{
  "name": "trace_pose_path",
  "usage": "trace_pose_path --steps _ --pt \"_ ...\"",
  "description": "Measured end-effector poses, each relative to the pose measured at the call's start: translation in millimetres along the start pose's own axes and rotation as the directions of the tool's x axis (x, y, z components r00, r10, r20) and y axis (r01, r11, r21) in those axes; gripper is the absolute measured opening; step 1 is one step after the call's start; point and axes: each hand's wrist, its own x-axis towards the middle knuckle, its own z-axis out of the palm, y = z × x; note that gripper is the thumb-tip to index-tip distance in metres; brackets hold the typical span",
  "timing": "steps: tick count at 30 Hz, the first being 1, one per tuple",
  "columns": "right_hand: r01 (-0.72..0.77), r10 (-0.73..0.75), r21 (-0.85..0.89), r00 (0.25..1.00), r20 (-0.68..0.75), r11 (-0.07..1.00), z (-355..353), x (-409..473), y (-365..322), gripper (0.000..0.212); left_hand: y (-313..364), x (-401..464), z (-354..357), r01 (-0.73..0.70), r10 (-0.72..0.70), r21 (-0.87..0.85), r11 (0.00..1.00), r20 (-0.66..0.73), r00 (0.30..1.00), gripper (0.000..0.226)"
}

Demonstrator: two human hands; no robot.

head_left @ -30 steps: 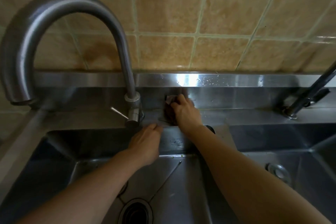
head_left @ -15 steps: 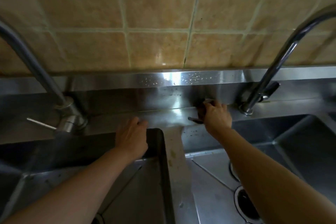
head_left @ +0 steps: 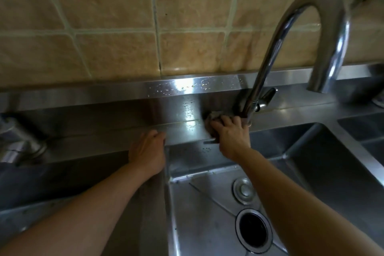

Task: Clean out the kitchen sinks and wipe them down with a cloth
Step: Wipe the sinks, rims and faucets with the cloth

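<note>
R hand fingers bunched on dark crumpled cloth, scrubbing by curved chrome tap base; L hand flat, holds nothing, bracing on steel sink divider.

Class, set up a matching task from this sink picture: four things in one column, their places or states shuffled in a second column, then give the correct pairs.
Column one:
1. cloth
2. left hand
3. open drain hole
4. chrome faucet

Column two:
A. arches above the right of the basin
B. rests on the ledge at the divider between basins
C. in the basin floor, dark inside
D. pressed under the right hand at the faucet's base

Pairs: 1-D, 2-B, 3-C, 4-A
</note>
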Motion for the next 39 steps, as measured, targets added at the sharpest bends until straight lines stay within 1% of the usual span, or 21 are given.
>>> trace_pose_path --steps 2,4,5,7,8,10,11,13,17,19,21,23,24,26,29,31,32,34,37,38,39 --pt "0.091 -0.091 0.040 0.996 0.002 0.995 1 -7 0 0.059 8 2 -1 0.001 -0.002 0.009 1.000 0.016 1.000 0.036" --pt "0.095 -0.097 0.158 0.995 0.004 0.983 2 -15 1 0.056 19 4 0 -0.029 0.029 0.015 0.999 0.037 0.999 0.041" --pt "0.067 -0.066 0.250 0.998 -0.011 0.966 2 -21 5 0.053 25 4 1 -0.050 0.050 0.011 0.999 0.048 0.998 0.044" --pt "-0.014 0.051 0.410 0.996 -0.078 0.912 1 -35 17 0.045 39 8 4 -0.098 0.098 0.001 0.995 0.066 0.993 0.050" --pt "-0.059 0.129 0.470 0.985 -0.117 0.880 0 -41 23 0.042 43 10 5 -0.112 0.112 -0.006 0.994 0.068 0.991 0.053" --pt "-0.152 0.301 0.558 0.935 -0.186 0.816 -6 -50 48 0.039 58 16 8 -0.139 0.139 -0.011 0.990 0.067 0.988 0.058" --pt "-0.186 0.357 0.561 0.910 -0.210 0.807 -9 -51 62 0.037 64 19 10 -0.146 0.147 -0.009 0.989 0.062 0.987 0.060" --pt "-0.235 0.397 0.513 0.887 -0.234 0.826 -15 -44 91 0.036 77 25 16 -0.165 0.164 0.004 0.986 0.052 0.985 0.060" --pt "-0.305 0.415 0.437 0.892 -0.181 0.846 -15 -14 124 0.046 82 31 25 -0.176 0.176 -0.002 0.984 0.002 0.984 0.056" --pt "-0.331 0.389 0.368 0.916 -0.095 0.869 -10 0 128 0.050 81 32 26 -0.186 0.186 0.005 0.983 -0.010 0.983 0.054" --pt "-0.328 0.346 0.255 0.938 -0.025 0.909 -6 7 124 0.049 81 31 26 -0.186 0.186 0.016 0.982 -0.006 0.983 0.056" --pt "-0.278 0.284 0.182 0.959 -0.004 0.943 -3 8 117 0.048 80 31 28 -0.175 0.176 0.018 0.984 -0.006 0.984 0.058" --pt "-0.244 0.248 0.173 0.969 -0.005 0.954 -2 5 112 0.049 80 30 29 -0.172 0.172 0.017 0.985 -0.005 0.985 0.058" --pt "-0.205 0.216 0.213 0.976 -0.028 0.955 1 -6 102 0.050 79 29 30 -0.180 0.180 0.013 0.984 0.009 0.984 0.060" --pt "-0.202 0.237 0.338 0.969 -0.065 0.919 3 -26 88 0.055 76 31 25 -0.205 0.210 -0.057 0.977 0.089 0.974 0.064" --pt "-0.168 0.226 0.406 0.969 -0.100 0.898 5 -39 76 0.050 68 29 18 -0.198 0.215 -0.134 0.971 0.127 0.968 0.060" --pt "-0.153 0.225 0.434 0.967 -0.120 0.888 4 -44 69 0.044 62 26 14 -0.186 0.206 -0.170 0.968 0.113 0.972 0.056" --pt "-0.095 0.204 0.481 0.962 -0.180 0.872 0 -47 54 0.038 45 17 6 -0.138 0.150 -0.198 0.970 0.043 0.988 0.050" --pt "-0.001 0.152 0.491 0.952 -0.267 0.871 -9 -26 32 0.038 11 1 -4 -0.027 0.022 -0.120 0.992 -0.039 0.999 0.051" --pt "-0.014 0.145 0.458 0.957 -0.252 0.889 -9 -14 26 0.041 0 -5 -7 0.013 -0.016 -0.090 0.996 -0.036 0.999 0.051" --pt "-0.035 0.128 0.405 0.970 -0.205 0.914 -8 -3 21 0.045 -9 -9 -9 0.049 -0.050 -0.076 0.996 -0.016 0.999 0.051"
